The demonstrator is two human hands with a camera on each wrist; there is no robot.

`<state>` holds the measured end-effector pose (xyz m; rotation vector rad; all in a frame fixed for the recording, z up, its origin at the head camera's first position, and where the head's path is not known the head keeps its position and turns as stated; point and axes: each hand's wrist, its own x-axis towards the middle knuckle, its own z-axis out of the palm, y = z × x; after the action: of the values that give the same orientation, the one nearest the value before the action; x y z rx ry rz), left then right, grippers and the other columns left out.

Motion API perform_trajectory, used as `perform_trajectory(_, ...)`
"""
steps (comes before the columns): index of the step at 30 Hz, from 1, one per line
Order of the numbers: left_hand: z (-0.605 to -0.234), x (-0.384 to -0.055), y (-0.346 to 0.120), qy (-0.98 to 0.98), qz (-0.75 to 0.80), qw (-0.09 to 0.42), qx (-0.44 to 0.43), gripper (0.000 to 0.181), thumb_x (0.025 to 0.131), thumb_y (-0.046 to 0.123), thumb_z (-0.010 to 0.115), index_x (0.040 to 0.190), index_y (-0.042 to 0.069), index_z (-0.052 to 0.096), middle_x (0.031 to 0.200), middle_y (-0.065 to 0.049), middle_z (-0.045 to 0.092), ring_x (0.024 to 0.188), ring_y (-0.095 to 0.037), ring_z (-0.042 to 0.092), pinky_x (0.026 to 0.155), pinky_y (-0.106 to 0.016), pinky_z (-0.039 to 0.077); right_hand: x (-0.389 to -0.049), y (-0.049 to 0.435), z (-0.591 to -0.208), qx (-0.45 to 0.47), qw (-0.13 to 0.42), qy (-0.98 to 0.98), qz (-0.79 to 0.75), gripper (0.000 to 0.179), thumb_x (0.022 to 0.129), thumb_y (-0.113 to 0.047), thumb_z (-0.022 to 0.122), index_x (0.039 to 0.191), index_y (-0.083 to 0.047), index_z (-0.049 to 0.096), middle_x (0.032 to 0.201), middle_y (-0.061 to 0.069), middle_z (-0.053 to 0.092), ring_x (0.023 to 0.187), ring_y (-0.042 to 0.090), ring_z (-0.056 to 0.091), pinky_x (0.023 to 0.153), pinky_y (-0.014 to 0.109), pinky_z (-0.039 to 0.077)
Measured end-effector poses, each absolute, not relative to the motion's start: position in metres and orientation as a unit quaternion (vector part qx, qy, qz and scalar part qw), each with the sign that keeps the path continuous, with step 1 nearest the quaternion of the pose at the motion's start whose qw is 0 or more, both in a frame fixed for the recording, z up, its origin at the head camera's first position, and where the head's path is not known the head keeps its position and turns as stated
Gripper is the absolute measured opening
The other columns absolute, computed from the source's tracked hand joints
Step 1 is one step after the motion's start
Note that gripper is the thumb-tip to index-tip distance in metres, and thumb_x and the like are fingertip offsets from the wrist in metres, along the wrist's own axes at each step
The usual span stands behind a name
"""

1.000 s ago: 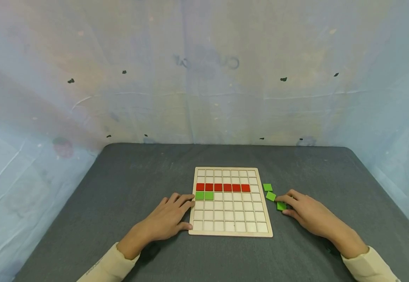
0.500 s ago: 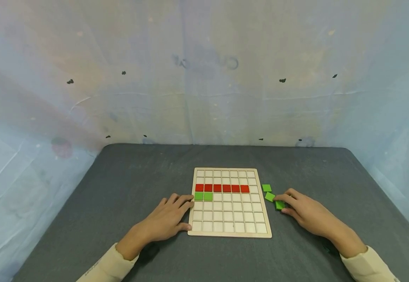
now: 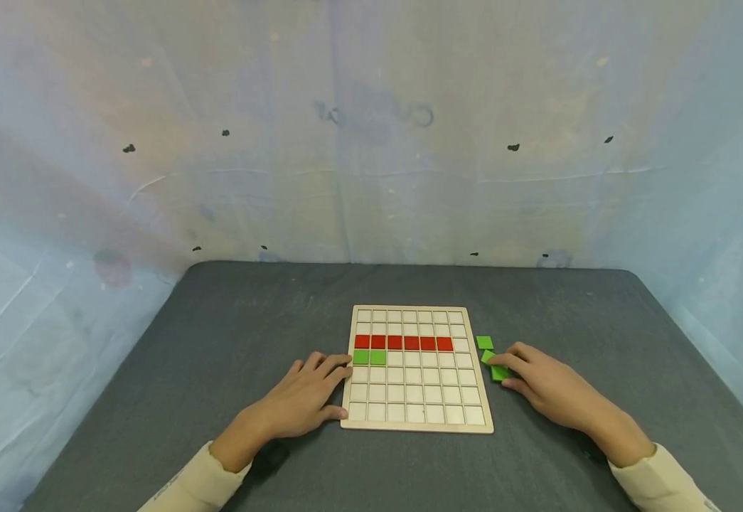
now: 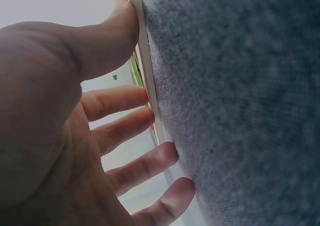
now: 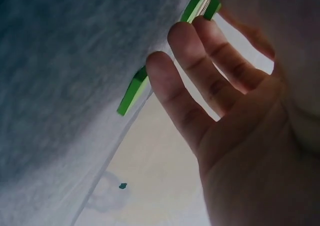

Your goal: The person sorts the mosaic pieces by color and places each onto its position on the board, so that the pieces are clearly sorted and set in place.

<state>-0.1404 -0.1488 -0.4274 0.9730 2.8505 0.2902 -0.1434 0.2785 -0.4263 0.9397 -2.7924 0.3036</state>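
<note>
My left hand (image 3: 299, 398) rests along the left edge of a wooden grid board (image 3: 416, 425); in the left wrist view its fingers (image 4: 132, 168) are spread, some touching the rim. Right of the board, my right hand (image 3: 553, 386) pinches a green square tile (image 3: 498, 374) between thumb and fingers, just off the board's edge. The right wrist view shows that green tile (image 5: 213, 6) tilted by the fingertips. Two more loose green tiles lie close by: one (image 3: 484, 343) farther back, the other (image 3: 487, 355) partly hidden by the fingers.
On the board, a row of several red tiles (image 3: 403, 343) runs from the left side. Below it sit two green tiles (image 3: 369, 357) at the left. The grey table (image 3: 269, 306) meets a pale hanging sheet (image 3: 371, 178) behind and at both sides.
My right hand has moved left toward the board, bringing the pinched green tile along; its fingers now overlap the middle loose tile. The left hand has stayed on the board's edge.
</note>
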Motion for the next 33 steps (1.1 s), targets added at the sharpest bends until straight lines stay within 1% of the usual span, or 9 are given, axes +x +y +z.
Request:
perform_trajectory(5,-0.428,-0.141,-0.149,0.941,0.098,0.062,0.319,0.066,0.092,0.05,0.064,0.147,0.017,0.048,0.156,-0.001,0.038,0.131,-0.027,0.04,0.096,-0.051,0.038,-0.146,0.272,-0.426,0.323,0.078,-0.939,0.092,0.037,0.093,-0.022,0.072,0.128,-0.025,0.064,0.111,-0.011,0.059,0.085,-0.004,0.052,0.069,0.024,0.048)
perform_trajectory(15,-0.425,-0.143,-0.148,0.939,0.103,0.069,0.322,0.066,0.093,0.049,0.064,0.147,0.016,0.048,0.157,-0.002,0.037,0.131,-0.028,0.04,0.096,-0.051,0.038,-0.148,0.265,-0.426,0.321,0.074,-0.94,0.085,0.037,0.093,-0.023,0.071,0.129,-0.026,0.064,0.11,-0.01,0.059,0.083,-0.003,0.049,0.069,0.023,0.047)
perform_trajectory(23,-0.426,-0.141,-0.151,0.935,0.101,0.088,0.329,0.066,0.096,0.049,0.061,0.151,0.016,0.043,0.161,-0.003,0.032,0.135,-0.03,0.037,0.101,-0.055,0.037,-0.149,0.259,-0.428,0.337,0.09,-0.933,0.085,0.034,0.092,-0.024,0.073,0.125,-0.026,0.066,0.107,-0.012,0.059,0.083,-0.001,0.047,0.073,0.024,0.047)
perform_trajectory(33,-0.425,-0.141,-0.151,0.932,0.108,0.08,0.336,0.064,0.096,0.047,0.063,0.148,0.014,0.046,0.158,-0.003,0.035,0.134,-0.028,0.042,0.105,-0.057,0.04,-0.153,0.252,-0.426,0.342,0.084,-0.932,0.081,0.033,0.093,-0.025,0.071,0.126,-0.026,0.064,0.111,-0.01,0.06,0.085,0.0,0.05,0.071,0.025,0.047)
